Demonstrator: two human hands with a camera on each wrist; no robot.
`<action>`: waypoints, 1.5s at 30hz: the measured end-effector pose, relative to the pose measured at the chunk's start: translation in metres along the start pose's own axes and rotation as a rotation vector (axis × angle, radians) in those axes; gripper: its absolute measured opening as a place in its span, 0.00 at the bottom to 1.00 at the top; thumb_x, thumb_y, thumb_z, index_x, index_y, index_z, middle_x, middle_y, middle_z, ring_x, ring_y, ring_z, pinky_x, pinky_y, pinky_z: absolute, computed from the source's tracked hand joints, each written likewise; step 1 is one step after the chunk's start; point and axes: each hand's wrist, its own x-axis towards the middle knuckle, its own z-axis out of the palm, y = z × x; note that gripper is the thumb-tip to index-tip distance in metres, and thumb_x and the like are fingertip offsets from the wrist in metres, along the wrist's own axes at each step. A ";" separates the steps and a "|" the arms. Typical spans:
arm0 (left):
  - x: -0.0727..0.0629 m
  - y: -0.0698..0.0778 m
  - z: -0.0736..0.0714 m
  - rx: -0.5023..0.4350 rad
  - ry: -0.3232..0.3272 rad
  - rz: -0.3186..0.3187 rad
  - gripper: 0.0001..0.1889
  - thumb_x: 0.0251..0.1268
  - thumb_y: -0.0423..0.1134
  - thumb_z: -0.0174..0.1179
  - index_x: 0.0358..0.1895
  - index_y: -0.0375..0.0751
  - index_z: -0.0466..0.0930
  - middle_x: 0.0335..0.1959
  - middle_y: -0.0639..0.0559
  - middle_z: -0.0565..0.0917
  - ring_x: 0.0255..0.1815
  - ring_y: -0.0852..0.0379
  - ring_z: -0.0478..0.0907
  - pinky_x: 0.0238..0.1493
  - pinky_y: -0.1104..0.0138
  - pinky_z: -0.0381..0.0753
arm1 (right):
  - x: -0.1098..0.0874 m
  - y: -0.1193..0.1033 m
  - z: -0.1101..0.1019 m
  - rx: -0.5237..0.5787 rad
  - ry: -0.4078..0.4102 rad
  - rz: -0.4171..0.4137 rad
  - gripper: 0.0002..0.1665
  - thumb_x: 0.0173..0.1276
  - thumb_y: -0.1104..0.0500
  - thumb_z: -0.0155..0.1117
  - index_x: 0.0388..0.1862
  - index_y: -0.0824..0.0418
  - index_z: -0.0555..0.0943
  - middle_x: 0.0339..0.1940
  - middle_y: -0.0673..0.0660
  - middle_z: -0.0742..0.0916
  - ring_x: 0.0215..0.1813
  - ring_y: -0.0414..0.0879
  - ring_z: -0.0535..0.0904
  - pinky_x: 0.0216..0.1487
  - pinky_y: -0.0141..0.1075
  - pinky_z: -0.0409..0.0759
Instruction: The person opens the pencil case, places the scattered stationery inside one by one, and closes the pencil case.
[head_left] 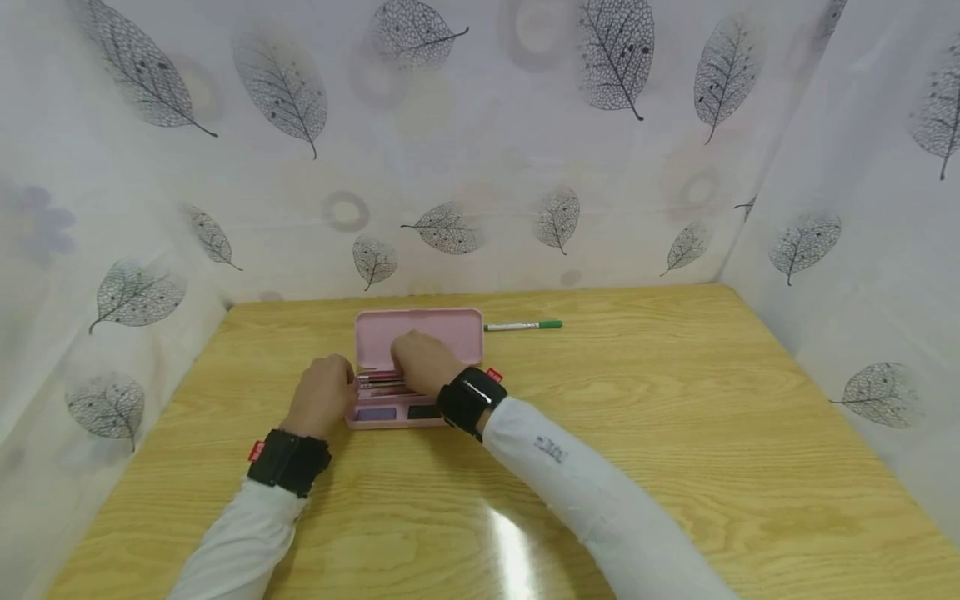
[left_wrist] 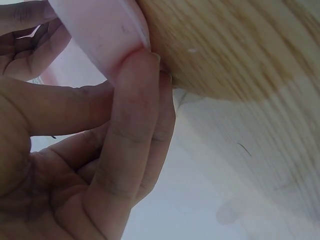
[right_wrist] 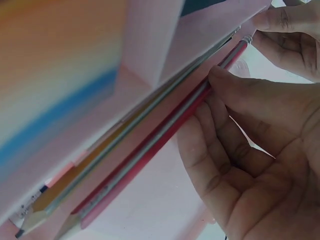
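Observation:
A pink pencil case point(head_left: 375, 337) stands on the table with its lid raised toward the back. My left hand point(head_left: 318, 396) grips the case's left end, thumb and fingers on either side of the pink wall point(left_wrist: 110, 35). Over the long compartment, my right hand point(head_left: 426, 364) pinches a red pencil with silver stripes point(right_wrist: 161, 130) between thumb and fingers. That pencil lies lengthwise along the case, beside a yellow-and-grey pencil point(right_wrist: 100, 157). In the head view my right hand covers part of the case's right side.
A green-capped marker point(head_left: 517, 326) lies on the wooden table point(head_left: 675, 433) behind and right of the case. The case's front row holds a purple block point(head_left: 377, 414) and a dark block point(head_left: 422, 412). Leaf-patterned curtains point(head_left: 487, 150) surround the table's back and sides.

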 end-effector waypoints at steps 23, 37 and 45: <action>0.001 -0.001 -0.001 -0.014 -0.010 -0.010 0.03 0.65 0.26 0.58 0.34 0.28 0.79 0.26 0.42 0.78 0.26 0.49 0.75 0.26 0.62 0.72 | 0.002 0.004 0.001 -0.001 -0.021 -0.010 0.07 0.62 0.71 0.64 0.32 0.59 0.82 0.33 0.52 0.86 0.35 0.43 0.80 0.39 0.34 0.79; 0.000 0.002 0.000 -0.007 -0.024 -0.033 0.04 0.67 0.27 0.59 0.36 0.28 0.80 0.28 0.42 0.78 0.27 0.49 0.75 0.27 0.62 0.72 | -0.009 0.019 -0.017 0.129 -0.002 0.034 0.04 0.68 0.68 0.67 0.37 0.61 0.85 0.37 0.54 0.88 0.40 0.45 0.83 0.44 0.34 0.81; -0.001 0.001 0.001 -0.001 -0.020 -0.038 0.04 0.68 0.28 0.58 0.36 0.28 0.79 0.28 0.42 0.78 0.27 0.49 0.74 0.27 0.62 0.71 | -0.014 0.048 -0.035 0.278 0.007 0.062 0.02 0.73 0.63 0.66 0.39 0.60 0.85 0.37 0.54 0.86 0.38 0.45 0.81 0.42 0.37 0.79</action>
